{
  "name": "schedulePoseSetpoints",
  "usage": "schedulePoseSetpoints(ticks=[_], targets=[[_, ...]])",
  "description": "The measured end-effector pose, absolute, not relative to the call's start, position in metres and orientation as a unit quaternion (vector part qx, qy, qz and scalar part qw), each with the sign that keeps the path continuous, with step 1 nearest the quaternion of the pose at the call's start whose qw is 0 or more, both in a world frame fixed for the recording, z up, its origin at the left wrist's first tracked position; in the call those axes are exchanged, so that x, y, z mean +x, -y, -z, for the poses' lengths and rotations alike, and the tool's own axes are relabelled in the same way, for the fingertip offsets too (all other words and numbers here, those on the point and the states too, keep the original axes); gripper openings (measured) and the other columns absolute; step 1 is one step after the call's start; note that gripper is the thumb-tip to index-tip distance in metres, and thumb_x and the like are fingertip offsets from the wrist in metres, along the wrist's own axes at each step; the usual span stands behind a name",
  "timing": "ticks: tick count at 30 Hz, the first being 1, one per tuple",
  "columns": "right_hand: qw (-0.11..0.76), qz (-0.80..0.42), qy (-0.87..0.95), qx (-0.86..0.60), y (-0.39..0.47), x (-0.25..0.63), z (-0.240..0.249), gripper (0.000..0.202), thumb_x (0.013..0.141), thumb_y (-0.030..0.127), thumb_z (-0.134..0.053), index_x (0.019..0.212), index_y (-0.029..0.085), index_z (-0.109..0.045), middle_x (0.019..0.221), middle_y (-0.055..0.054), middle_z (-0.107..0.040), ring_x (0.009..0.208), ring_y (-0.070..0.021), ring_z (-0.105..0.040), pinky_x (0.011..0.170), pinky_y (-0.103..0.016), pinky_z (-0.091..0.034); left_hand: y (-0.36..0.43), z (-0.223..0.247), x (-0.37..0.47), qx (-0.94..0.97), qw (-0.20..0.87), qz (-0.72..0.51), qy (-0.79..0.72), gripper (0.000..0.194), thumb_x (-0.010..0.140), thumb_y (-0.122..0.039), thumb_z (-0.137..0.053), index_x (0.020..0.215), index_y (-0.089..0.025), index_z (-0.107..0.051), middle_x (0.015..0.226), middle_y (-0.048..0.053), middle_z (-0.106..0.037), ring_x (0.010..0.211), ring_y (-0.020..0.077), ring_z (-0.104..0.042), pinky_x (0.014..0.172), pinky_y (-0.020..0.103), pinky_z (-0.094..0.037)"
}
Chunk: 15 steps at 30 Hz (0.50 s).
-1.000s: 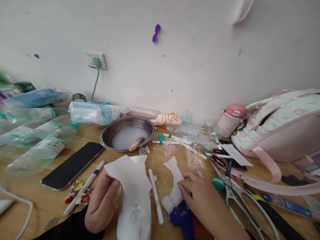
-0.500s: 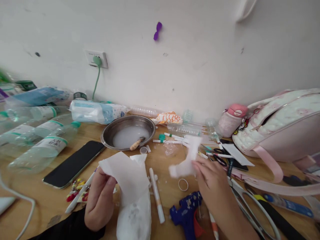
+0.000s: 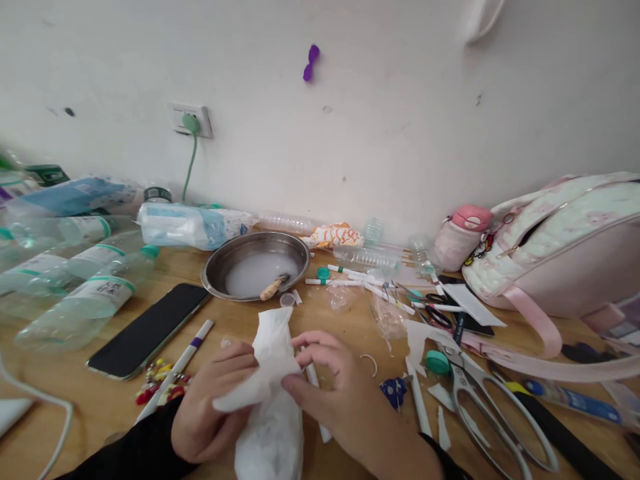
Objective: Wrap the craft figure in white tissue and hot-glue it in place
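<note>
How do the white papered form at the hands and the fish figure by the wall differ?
The white papered form shows no orange lines; the fish figure does. The form points toward the wall; the fish figure lies along it. The form is being handled; the fish figure lies untouched. Both are elongated and largely white.

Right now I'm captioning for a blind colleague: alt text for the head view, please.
The left hand and right hand handle a thin sheet against a white form at a wooden table. Beyond sits a metal bowl of whitish liquid; silver scissors lie to the right.
</note>
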State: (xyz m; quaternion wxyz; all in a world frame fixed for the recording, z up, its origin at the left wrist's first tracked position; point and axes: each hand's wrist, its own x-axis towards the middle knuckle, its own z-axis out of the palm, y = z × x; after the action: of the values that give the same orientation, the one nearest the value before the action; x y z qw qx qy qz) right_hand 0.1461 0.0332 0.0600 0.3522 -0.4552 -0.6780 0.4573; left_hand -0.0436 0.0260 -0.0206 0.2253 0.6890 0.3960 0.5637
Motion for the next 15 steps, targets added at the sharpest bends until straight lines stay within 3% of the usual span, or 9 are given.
schedulePoseSetpoints(ticks=[2, 4, 8, 11, 15], targets=[[0.364, -0.476, 0.649, -0.469, -0.038, 0.15, -0.059, 0.003, 0.071, 0.021, -0.062, 0.07, 0.018, -0.063, 0.097, -0.004, -0.067, 0.093, -0.0186, -0.06, 0.088, -0.032, -0.042, -0.024, 0.011, -0.038, 0.713, 0.191, -0.563, -0.372, 0.023, 0.086, -0.039, -0.051, 0.071, -0.029, -0.064, 0.065, 0.003, -0.069, 0.064, 0.0232, -0.058, 0.072, 0.041, -0.043], [0.363, -0.503, 0.61, -0.493, -0.042, 0.161, -0.06, 0.008, 0.071, 0.023, -0.056, 0.072, 0.018, -0.062, 0.081, -0.002, -0.066, 0.079, -0.0167, -0.058, 0.074, -0.029, -0.044, -0.024, 0.004, -0.037, 0.732, 0.157, -0.565, -0.347, 0.014, 0.087, -0.037, -0.052, 0.086, -0.034, -0.066, 0.072, 0.001, -0.074, 0.066, 0.0229, -0.06, 0.074, 0.04, -0.042], [0.361, -0.51, 0.577, -0.526, -0.05, 0.194, -0.067, 0.01, 0.068, 0.028, -0.056, 0.067, 0.019, -0.051, 0.061, 0.005, -0.048, 0.057, -0.0092, -0.043, 0.052, -0.021, -0.033, -0.031, -0.005, -0.048, 0.795, 0.135, -0.521, -0.282, 0.026, 0.088, -0.036, -0.046, 0.111, -0.043, -0.058, 0.08, -0.002, -0.077, 0.072, 0.0223, -0.065, 0.079, 0.039, -0.04], [0.334, -0.52, 0.584, -0.526, -0.054, 0.214, -0.073, 0.011, 0.066, 0.024, -0.058, 0.069, 0.02, -0.048, 0.059, 0.007, -0.045, 0.054, -0.0079, -0.038, 0.05, -0.02, -0.029, -0.036, -0.01, -0.059, 0.861, 0.125, -0.427, -0.245, 0.036, 0.086, -0.025, -0.042, 0.115, -0.04, -0.055, 0.093, 0.001, -0.077, 0.091, 0.0222, -0.067, 0.089, 0.039, -0.038], [0.274, -0.513, 0.616, -0.531, -0.05, 0.225, -0.086, 0.009, 0.07, 0.024, -0.057, 0.078, 0.019, -0.059, 0.069, 0.004, -0.058, 0.061, -0.0102, -0.048, 0.054, -0.02, -0.035, -0.038, -0.014, -0.065, 0.915, 0.084, -0.318, -0.236, 0.047, 0.075, -0.015, -0.042, 0.113, -0.039, -0.055, 0.113, 0.003, -0.071, 0.108, 0.0254, -0.061, 0.098, 0.044, -0.033]])
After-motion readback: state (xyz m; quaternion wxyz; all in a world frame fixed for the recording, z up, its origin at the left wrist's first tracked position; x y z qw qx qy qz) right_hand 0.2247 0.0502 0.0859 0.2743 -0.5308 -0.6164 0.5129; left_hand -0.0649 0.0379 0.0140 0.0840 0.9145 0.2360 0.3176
